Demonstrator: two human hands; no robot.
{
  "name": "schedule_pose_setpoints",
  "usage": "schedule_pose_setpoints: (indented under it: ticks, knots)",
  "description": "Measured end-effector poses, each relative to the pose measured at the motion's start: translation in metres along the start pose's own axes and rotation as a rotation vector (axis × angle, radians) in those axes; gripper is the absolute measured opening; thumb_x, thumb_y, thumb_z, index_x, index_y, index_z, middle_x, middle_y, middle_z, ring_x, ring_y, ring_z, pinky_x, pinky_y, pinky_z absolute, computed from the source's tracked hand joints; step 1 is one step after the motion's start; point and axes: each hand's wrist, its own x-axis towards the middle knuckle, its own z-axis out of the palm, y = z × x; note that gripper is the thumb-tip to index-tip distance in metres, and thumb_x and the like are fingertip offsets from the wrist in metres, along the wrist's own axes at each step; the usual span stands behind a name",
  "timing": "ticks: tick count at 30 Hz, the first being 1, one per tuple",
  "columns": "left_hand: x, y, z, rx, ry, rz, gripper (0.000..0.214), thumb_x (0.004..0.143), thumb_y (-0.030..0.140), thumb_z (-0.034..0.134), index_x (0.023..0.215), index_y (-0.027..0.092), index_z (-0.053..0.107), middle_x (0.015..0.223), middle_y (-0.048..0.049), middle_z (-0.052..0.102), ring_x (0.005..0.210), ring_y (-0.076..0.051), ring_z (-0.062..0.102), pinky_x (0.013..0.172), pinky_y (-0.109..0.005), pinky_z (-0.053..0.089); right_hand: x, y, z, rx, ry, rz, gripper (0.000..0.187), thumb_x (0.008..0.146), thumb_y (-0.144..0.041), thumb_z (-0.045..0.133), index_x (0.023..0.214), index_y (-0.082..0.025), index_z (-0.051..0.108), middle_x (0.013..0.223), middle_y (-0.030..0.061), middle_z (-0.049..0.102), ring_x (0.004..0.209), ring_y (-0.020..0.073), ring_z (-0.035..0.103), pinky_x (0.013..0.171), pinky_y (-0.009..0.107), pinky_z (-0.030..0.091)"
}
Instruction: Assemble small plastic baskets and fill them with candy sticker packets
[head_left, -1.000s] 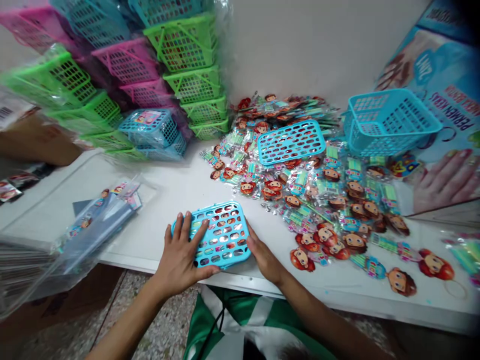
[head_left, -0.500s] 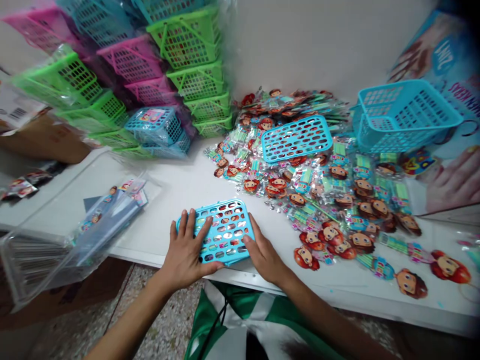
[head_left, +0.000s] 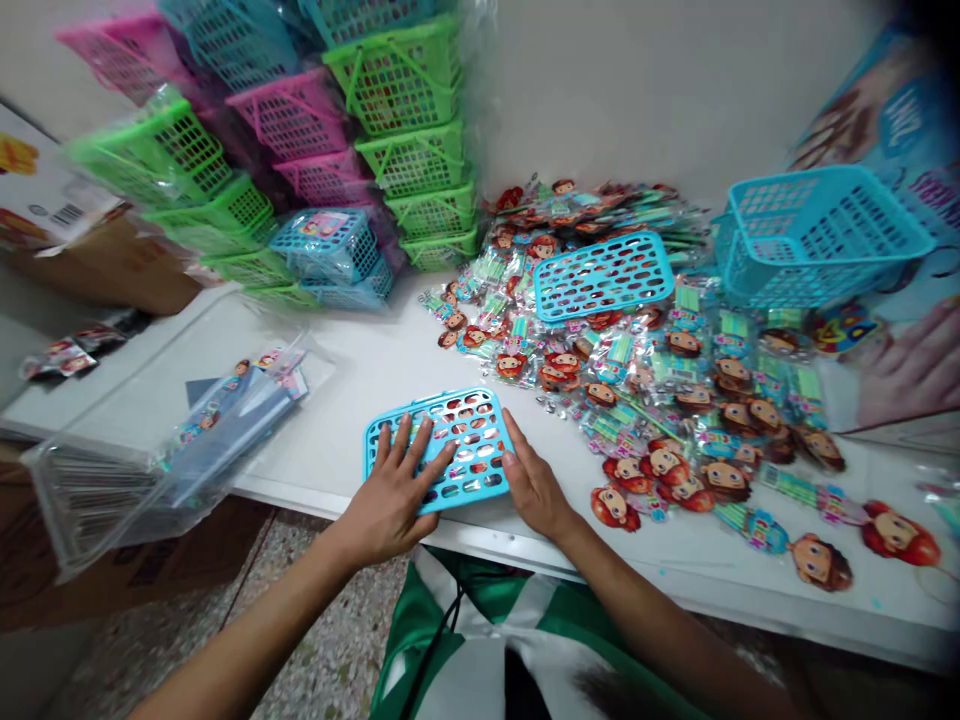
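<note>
A blue perforated lid [head_left: 465, 430] lies on a small blue basket at the near edge of the white table [head_left: 360, 370]; colourful packets show through its holes. My left hand [head_left: 394, 490] lies flat on the lid's left half with fingers spread. My right hand [head_left: 529, 485] rests against the lid's right edge, fingers stretched along it. Just to the right spreads a heap of cartoon-face packets [head_left: 675, 400].
A second blue lid [head_left: 604, 275] lies on the heap, and an open blue basket [head_left: 817, 235] stands at the back right. Wrapped green, pink and blue baskets [head_left: 330, 160] are stacked at the back left. A clear plastic bag with packets [head_left: 187, 430] lies at left.
The view has shifted left, so everything sits further right. My left hand's fingers have slid further onto the lid; both hands stay on it.
</note>
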Motion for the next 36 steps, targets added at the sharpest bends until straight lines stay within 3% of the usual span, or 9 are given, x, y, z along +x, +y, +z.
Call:
schedule_pose_setpoints:
  ticks: [5,10,14,16,19,21,26,31,36]
  knots:
    - [0.0,0.004,0.001,0.018,0.018,-0.023,0.084,0.079,0.062,0.047,0.147,0.027,0.012,0.155,-0.0123,-0.004,0.138,-0.044,-0.005,0.106,-0.065,0.004,-0.002,0.011,0.01,-0.01,0.075,-0.059,0.054,0.096,-0.038,0.023,0.148,-0.022,0.014,0.149,0.0065,0.029,0.135,0.0216,0.032,0.11,0.038,0.032]
    - [0.0,0.005,0.0,0.057,0.027,-0.033,0.076,0.083,0.048,0.048,0.147,0.029,0.01,0.155,-0.0113,-0.003,0.139,-0.041,-0.001,0.107,-0.063,0.007,0.001,0.011,0.004,0.018,-0.008,-0.019,0.056,0.097,-0.043,0.024,0.148,-0.025,0.012,0.151,0.0061,0.026,0.137,0.0205,0.028,0.11,0.04,0.032]
    - [-0.001,0.004,0.001,0.064,0.039,-0.03,0.079,0.082,0.047,0.05,0.147,0.03,0.01,0.155,-0.0107,-0.001,0.139,-0.042,-0.002,0.106,-0.063,0.007,0.014,0.006,-0.016,0.261,-0.1,0.025,0.054,0.097,-0.048,0.014,0.144,-0.026,0.028,0.143,0.0062,0.041,0.13,0.0202,0.039,0.106,0.042,0.037]
    - [-0.001,0.004,0.002,0.067,0.045,-0.028,0.079,0.081,0.045,0.05,0.147,0.03,0.01,0.155,-0.0104,0.0,0.139,-0.042,-0.002,0.106,-0.064,0.007,0.023,0.001,-0.021,0.301,-0.04,0.13,0.059,0.096,-0.051,0.01,0.138,-0.023,0.038,0.134,0.0101,0.051,0.123,0.0218,0.049,0.101,0.044,0.042]
    - [-0.001,0.005,0.003,0.064,0.053,-0.025,0.078,0.081,0.043,0.051,0.147,0.03,0.01,0.155,-0.0107,-0.001,0.139,-0.042,-0.003,0.106,-0.064,0.007,0.033,-0.012,-0.014,0.134,0.184,0.232,0.06,0.093,-0.057,0.018,0.139,-0.022,0.037,0.138,0.0138,0.046,0.128,0.026,0.043,0.103,0.049,0.038]
    - [-0.001,0.004,0.003,0.049,0.058,-0.022,0.078,0.082,0.043,0.051,0.147,0.03,0.01,0.155,-0.0108,-0.002,0.139,-0.042,-0.003,0.106,-0.065,0.007,0.037,-0.021,-0.004,-0.034,0.26,0.172,0.061,0.093,-0.056,0.024,0.143,-0.021,0.031,0.145,0.0137,0.037,0.134,0.0281,0.032,0.106,0.052,0.032]
    - [-0.001,-0.001,0.0,-0.061,0.056,-0.003,0.079,0.08,0.059,0.048,0.146,0.03,0.015,0.155,-0.0092,-0.001,0.139,-0.043,-0.001,0.106,-0.065,0.004,0.039,-0.032,0.013,-0.318,0.148,0.125,0.062,0.096,-0.046,0.024,0.146,-0.009,0.02,0.13,0.021,0.051,0.122,0.0301,0.046,0.1,0.048,0.038]
    - [0.002,-0.003,-0.002,-0.169,0.131,-0.114,0.059,0.087,0.055,0.041,0.141,0.036,0.029,0.15,-0.0059,0.026,0.138,-0.033,0.018,0.108,-0.06,0.015,0.041,-0.029,0.009,-0.268,0.072,0.208,0.059,0.095,-0.043,0.024,0.143,-0.01,0.027,0.131,0.0195,0.051,0.121,0.0288,0.047,0.1,0.046,0.038]
    - [0.015,0.008,0.001,-0.174,0.247,-0.224,0.065,0.078,0.066,0.046,0.126,0.022,0.049,0.134,-0.0125,0.045,0.124,-0.034,0.034,0.103,-0.059,0.022,0.042,-0.03,0.008,-0.209,0.054,0.201,0.055,0.094,-0.041,0.026,0.14,-0.012,0.029,0.131,0.0178,0.051,0.12,0.0254,0.05,0.099,0.041,0.04]
